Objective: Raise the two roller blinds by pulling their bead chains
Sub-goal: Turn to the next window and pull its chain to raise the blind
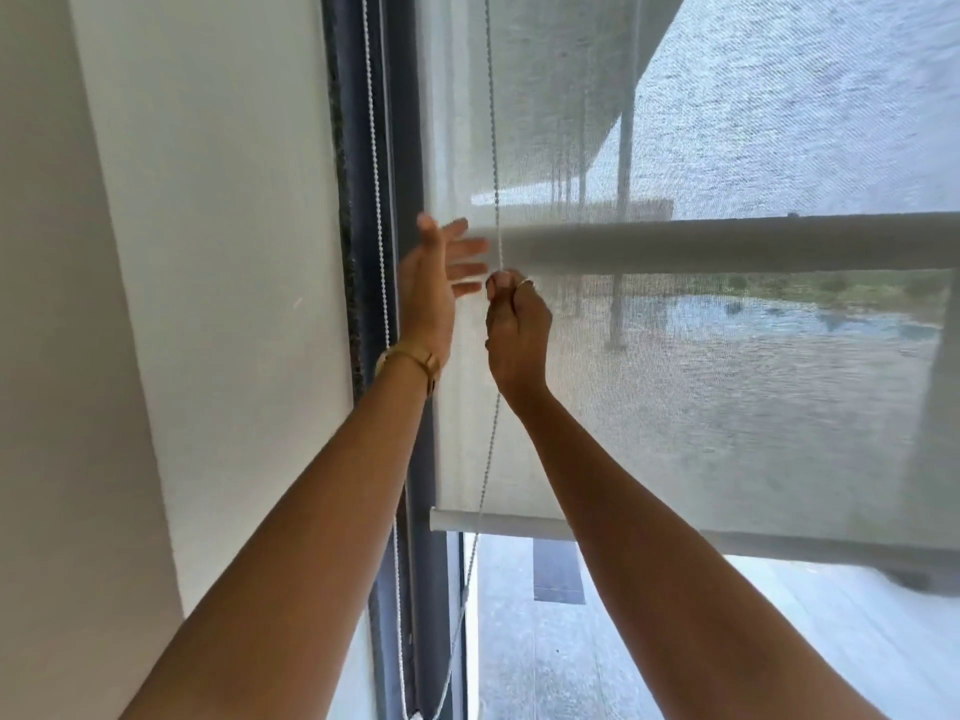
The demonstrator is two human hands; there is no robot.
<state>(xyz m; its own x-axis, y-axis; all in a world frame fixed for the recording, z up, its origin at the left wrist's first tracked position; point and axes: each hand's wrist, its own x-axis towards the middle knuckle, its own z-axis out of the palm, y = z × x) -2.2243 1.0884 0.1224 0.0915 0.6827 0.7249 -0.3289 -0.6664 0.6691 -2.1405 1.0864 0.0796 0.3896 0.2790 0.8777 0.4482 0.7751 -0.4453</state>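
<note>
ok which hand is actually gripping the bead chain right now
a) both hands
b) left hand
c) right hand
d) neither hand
c: the right hand is pinched shut around the bead chain in front of the blind, while the left hand is open with fingers spread beside it, touching nothing.

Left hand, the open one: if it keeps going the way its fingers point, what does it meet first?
Probably the bead chain pinched by the right hand; the left hand has fingers spread toward it, just short. Behind that hangs the sheer blind. Depth is unclear.
</note>
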